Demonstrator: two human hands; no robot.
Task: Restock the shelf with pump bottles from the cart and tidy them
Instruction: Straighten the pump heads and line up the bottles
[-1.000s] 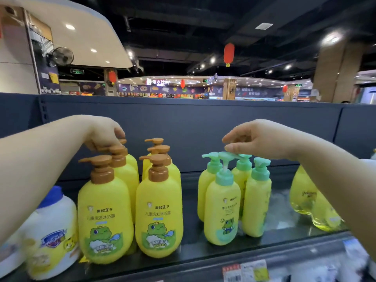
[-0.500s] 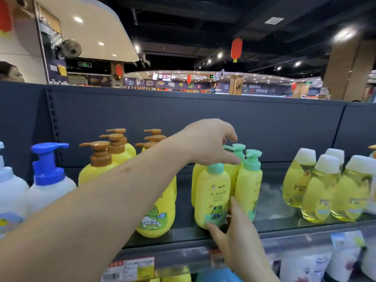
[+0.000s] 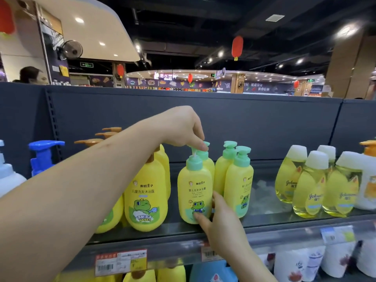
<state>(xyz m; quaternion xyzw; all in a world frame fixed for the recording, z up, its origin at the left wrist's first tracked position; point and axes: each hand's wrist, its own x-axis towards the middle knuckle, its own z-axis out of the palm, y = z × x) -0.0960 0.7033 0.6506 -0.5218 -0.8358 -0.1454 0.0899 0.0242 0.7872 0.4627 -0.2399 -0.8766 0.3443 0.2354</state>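
A small yellow pump bottle with a green pump (image 3: 195, 192) stands at the front of the dark shelf (image 3: 264, 219). My left hand (image 3: 183, 127) reaches over from the left and pinches its green pump head. My right hand (image 3: 220, 222) touches the bottle's lower right side with fingers and thumb. Three more green-pump bottles (image 3: 237, 180) stand behind and to its right. Larger yellow frog bottles with brown pumps (image 3: 146, 196) stand to the left, partly hidden by my left forearm.
Clear yellow oil bottles with white caps (image 3: 311, 184) fill the shelf's right end. White bottles with blue pumps (image 3: 42, 155) stand at far left. Price tags (image 3: 121, 261) hang on the shelf edge, with more products below. A person (image 3: 33, 75) stands beyond the shelf's back panel.
My left hand crossed from the brown-pump bottles to the green pump of the front small bottle. My right hand dropped from that pump to the bottle's base. The camera view shifted right.
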